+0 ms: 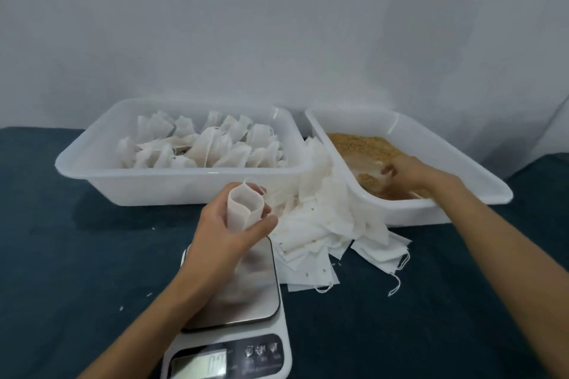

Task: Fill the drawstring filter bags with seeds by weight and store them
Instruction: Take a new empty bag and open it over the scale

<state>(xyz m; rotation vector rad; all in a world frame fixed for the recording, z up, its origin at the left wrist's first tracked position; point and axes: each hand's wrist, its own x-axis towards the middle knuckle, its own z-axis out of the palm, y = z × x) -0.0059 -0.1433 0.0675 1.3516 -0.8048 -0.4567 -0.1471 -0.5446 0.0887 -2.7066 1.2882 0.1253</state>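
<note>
White plastic makes up the two tubs on the dark blue cloth [77, 271], and one scale [237, 301] with a shiny metal top sits in front of them. Two hands are at work. The left tub [92, 169] holds lots of filled filter bags [203, 144], too many to count, all puffy and heaped together. The right tub [446, 144] is tipped up at its left end and holds brown seeds [360, 144] piled along its far and near sides. Between the tubs lies a messy heap of flat empty bags [320, 224] with strings hanging out. The left hand [228, 234] hovers over the scale with its fingers curled round one open bag [245, 206]. That bag stands up tall, its long side going up and down and its open mouth facing up. The right hand [409, 171] is down in the seeds with its fingers bent, but I cannot tell if it has grabbed any.
</note>
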